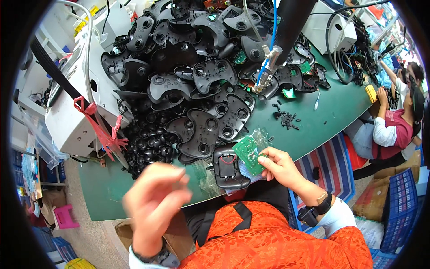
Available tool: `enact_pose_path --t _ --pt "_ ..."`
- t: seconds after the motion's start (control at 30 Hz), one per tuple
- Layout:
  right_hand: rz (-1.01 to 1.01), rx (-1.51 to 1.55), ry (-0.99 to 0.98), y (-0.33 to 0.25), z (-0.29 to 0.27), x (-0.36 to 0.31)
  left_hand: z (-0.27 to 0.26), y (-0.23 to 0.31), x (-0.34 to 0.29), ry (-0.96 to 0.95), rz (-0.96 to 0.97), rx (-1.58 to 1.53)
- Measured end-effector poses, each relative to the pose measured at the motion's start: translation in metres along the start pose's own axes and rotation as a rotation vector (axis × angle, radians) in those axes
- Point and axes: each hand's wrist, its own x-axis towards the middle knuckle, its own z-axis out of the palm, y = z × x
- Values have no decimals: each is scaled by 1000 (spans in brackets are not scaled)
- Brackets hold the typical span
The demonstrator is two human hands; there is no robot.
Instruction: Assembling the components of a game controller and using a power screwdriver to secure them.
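My right hand [283,168] pinches a green circuit board [247,155] by its right edge, just above the green table [104,193]. Below the board, at the table's near edge, lies a black game controller shell [229,179] with a thin red wire; the board partly covers it. My left hand [157,202] is raised over the table's front edge, to the left of the shell. Motion smears its curled fingers, and I make out nothing in them. Left of the shell, nearest to that hand, are many small black thumbstick caps [150,141] in a pile.
A big heap of black controller shells [206,76] fills the table's far side. An air-driven screwdriver [268,71] hangs over it. Small black parts [286,120] and a thin screwdriver [317,101] lie to the right. White machine boxes [87,121] flank the heap. Co-workers [394,130] sit at right.
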Motion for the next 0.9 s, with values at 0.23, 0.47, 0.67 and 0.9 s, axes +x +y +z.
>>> enact_pose_path --t 0.23,0.47,0.67,0.9 --pt "23 261 -124 -11 6 -3 24 -137 -14 11 -349 324" --pt "-809 -490 94 -15 17 23 43 -143 -7 10 -279 327" --pt "-1030 -575 35 -5 22 32 44 -130 4 -17 -70 903" --pt "-743 -222 -57 4 16 23 49 -134 6 64 175 1000"
